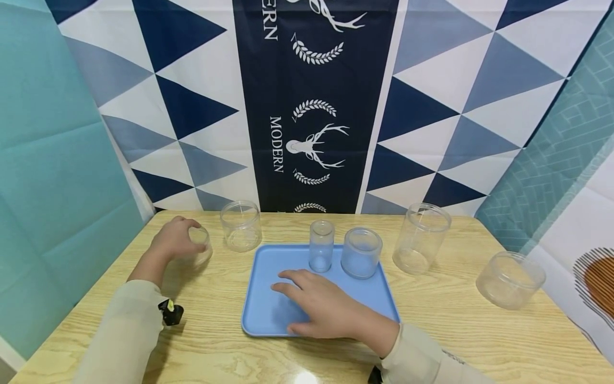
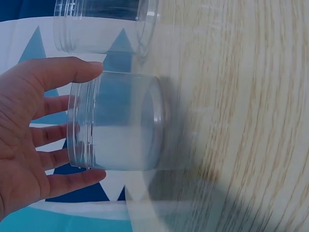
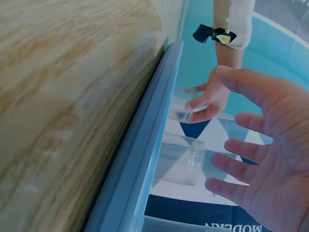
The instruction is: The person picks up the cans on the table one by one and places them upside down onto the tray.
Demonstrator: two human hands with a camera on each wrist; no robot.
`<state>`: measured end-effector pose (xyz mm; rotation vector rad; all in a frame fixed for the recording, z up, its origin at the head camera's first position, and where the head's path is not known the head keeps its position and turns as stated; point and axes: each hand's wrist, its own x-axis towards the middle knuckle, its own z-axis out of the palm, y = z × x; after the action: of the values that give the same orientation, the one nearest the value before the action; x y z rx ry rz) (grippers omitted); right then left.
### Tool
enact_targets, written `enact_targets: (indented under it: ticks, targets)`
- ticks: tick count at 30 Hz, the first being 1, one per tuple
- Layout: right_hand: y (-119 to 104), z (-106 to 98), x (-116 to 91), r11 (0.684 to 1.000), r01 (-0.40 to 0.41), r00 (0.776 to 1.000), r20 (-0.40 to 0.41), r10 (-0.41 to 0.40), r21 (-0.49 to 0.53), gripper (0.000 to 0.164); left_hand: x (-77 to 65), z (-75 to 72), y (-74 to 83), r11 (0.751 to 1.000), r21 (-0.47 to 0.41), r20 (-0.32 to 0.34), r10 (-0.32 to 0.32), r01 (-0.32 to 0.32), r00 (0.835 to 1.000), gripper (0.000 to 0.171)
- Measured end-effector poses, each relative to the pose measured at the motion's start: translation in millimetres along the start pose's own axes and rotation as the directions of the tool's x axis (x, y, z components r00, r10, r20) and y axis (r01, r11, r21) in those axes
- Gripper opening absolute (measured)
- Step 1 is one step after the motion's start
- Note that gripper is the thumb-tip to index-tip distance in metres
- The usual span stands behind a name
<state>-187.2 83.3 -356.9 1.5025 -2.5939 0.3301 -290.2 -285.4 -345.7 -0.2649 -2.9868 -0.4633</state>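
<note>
At the table's left side my left hand (image 1: 176, 238) grips a short clear jar (image 1: 201, 248) around its open mouth. The left wrist view shows the thumb on one side of the jar (image 2: 120, 123) and the fingers spread around the rim; its base is at the tabletop. My right hand (image 1: 326, 306) hovers over the front of a blue tray (image 1: 250, 320), its fingers parted and holding nothing. On the tray's back part stand a narrow clear jar (image 1: 321, 248) and a wider, squat clear jar (image 1: 362, 255), side by side and upright.
A clear jar (image 1: 241, 226) stands at the back, left of the tray. Right of the tray are a tall clear jar (image 1: 421, 240) and, further right, a low wide clear jar (image 1: 509, 282). A patterned cloth (image 1: 206, 117) hangs behind the wooden table (image 1: 211, 320).
</note>
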Motion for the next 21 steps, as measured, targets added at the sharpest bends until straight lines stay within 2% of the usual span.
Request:
enact_targets:
  ticks: [14,21]
  targets:
    - [0,3,-3,0.998,-0.062,0.998,-0.016,0.063,0.012,0.066,-8.4,-4.7,10.7,0.999,0.011,0.030,0.050,-0.050,0.998,0.060]
    - [2,4,-7,0.997,-0.071,0.997,-0.029,0.072,0.031,0.062,-16.2,-4.8,17.5,0.994,0.004,0.004,0.108,-0.108,0.994,0.058]
